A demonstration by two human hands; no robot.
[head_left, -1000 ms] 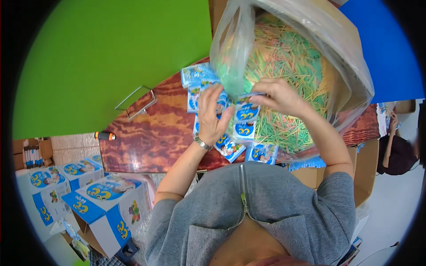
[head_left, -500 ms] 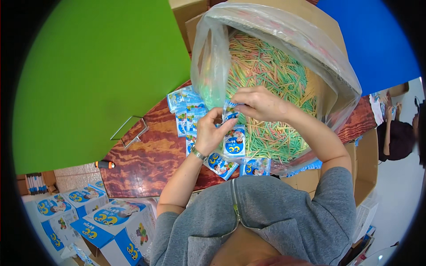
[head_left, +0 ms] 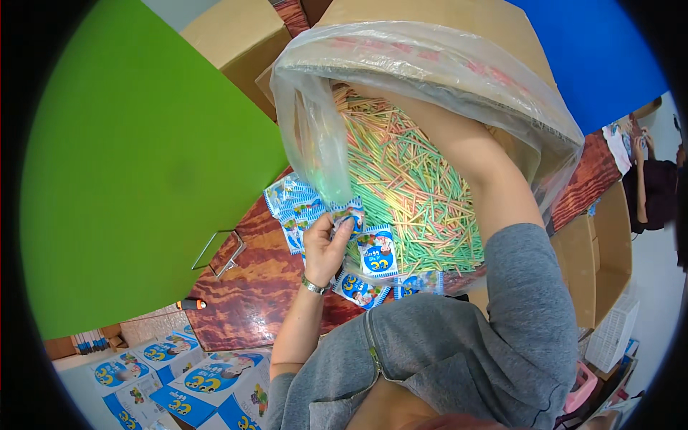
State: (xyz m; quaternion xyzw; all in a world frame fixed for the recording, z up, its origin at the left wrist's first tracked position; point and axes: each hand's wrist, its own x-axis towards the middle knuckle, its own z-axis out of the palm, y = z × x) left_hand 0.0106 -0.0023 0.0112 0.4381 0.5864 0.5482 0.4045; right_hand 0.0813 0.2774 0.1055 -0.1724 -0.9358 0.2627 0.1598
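My left hand (head_left: 327, 245), with a metal watch at the wrist, pinches a small blue-and-white packet (head_left: 348, 213) at the near left edge of the plastic-lined box. My right arm reaches across the thin pastel sticks (head_left: 416, 190) that fill the box. The right hand (head_left: 356, 90) is at the far left inside it, its fingers mostly hidden. Another packet (head_left: 378, 252) lies at the box's near edge, on the bag and sticks. Several more packets (head_left: 294, 202) overlap on the table to the left of my left hand, and a packet (head_left: 358, 289) lies nearer to me.
The clear plastic bag (head_left: 308, 118) drapes over the carton's rim. A green panel (head_left: 158, 172) stands at left, a blue panel (head_left: 595, 64) at far right. A metal wire stand (head_left: 222, 254) and an orange-black object (head_left: 191, 304) are near the green panel. Printed cartons (head_left: 215, 376) sit lower left. Another person (head_left: 648, 186) works at right.
My right hand has left the packet beside my left hand and reached to the far left inside the box. My left hand keeps the packet. The whole view has shifted somewhat.
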